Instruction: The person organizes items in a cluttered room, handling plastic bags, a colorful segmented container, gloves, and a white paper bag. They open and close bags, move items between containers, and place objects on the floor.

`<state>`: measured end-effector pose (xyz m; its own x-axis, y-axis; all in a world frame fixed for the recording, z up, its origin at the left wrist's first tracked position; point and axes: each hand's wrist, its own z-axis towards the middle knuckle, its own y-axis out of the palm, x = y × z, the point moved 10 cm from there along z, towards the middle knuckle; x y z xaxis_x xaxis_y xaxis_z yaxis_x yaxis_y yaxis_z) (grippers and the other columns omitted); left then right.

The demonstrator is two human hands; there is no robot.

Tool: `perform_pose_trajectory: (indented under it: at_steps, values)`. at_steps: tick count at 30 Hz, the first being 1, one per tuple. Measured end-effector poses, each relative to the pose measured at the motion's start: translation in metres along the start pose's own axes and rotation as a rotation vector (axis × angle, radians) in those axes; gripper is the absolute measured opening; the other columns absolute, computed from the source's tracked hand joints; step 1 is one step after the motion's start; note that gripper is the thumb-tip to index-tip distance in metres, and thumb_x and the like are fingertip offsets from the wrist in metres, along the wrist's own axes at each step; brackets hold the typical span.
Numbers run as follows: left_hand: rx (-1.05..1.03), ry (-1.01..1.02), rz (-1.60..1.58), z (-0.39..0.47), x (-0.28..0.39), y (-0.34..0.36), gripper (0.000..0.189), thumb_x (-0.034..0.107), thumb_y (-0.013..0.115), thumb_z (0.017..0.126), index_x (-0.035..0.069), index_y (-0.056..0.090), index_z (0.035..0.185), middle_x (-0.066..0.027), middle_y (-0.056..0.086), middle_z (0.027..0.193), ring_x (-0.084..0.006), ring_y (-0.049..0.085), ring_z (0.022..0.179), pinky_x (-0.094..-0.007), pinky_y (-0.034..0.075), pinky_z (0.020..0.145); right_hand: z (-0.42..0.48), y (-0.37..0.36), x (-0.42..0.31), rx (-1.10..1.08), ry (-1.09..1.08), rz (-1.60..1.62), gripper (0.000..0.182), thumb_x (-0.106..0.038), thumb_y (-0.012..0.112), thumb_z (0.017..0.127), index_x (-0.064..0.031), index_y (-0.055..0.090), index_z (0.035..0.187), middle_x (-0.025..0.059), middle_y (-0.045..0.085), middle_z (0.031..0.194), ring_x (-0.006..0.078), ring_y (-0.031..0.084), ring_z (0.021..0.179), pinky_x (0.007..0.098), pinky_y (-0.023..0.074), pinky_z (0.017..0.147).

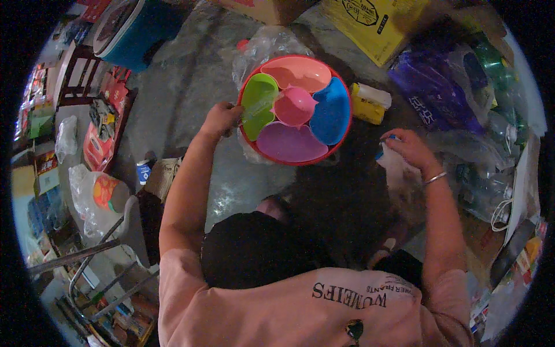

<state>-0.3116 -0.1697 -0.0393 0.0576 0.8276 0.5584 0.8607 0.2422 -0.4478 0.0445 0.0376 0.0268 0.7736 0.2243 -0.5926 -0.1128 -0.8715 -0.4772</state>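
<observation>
A round red tray (350,110) lies in front of me, with colored plastic compartments set in it. A pink round one (295,106) is at its middle; around that are a peach one (295,71), a blue one (333,112), a purple one (291,143) and a green one (259,106). My left hand (223,119) grips the tray's left rim. Off to the right of the tray, my right hand (405,147) pinches a whitish, crumpled cloth or tissue (396,167) with a bit of blue at its edge. What the blue part is, I cannot tell.
Beyond the tray lies clear plastic wrap (277,43). A yellow packet (370,104) sits right of it, near a purple bag (433,93) and a yellow bag (373,26). Plastic bottles (481,186) lie farther right. A teal bin (130,47), a blue-and-white container (143,172) and a metal frame (78,256) are left.
</observation>
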Motion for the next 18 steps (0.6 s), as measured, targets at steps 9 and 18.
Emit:
perform_pose_trajectory:
  at_steps: [9,18]
  values:
    - [-0.22,-0.078,0.372,0.032,-0.008,0.01,0.043,0.04,0.044,0.076,-0.001,0.059,0.075,-0.0107,0.057,0.058,-0.0183,0.046,0.039,-0.033,0.039,0.04,0.039,-0.016,0.028,0.419,0.246,-0.304,0.066,-0.032,0.058,0.073,-0.007,0.03,0.127,0.0213,0.056,0.098,0.0336,0.056,0.088,0.0381,0.044,0.076]
    - [-0.135,-0.034,0.314,0.044,-0.013,0.011,0.039,0.037,0.05,0.073,-0.001,0.058,0.071,-0.01,0.055,0.06,-0.0179,0.046,0.04,-0.0331,0.037,0.038,0.094,-0.025,0.031,0.401,0.28,-0.476,0.062,-0.031,0.056,0.075,-0.0066,0.03,0.126,0.0219,0.056,0.099,0.0372,0.055,0.089,0.0435,0.0438,0.077]
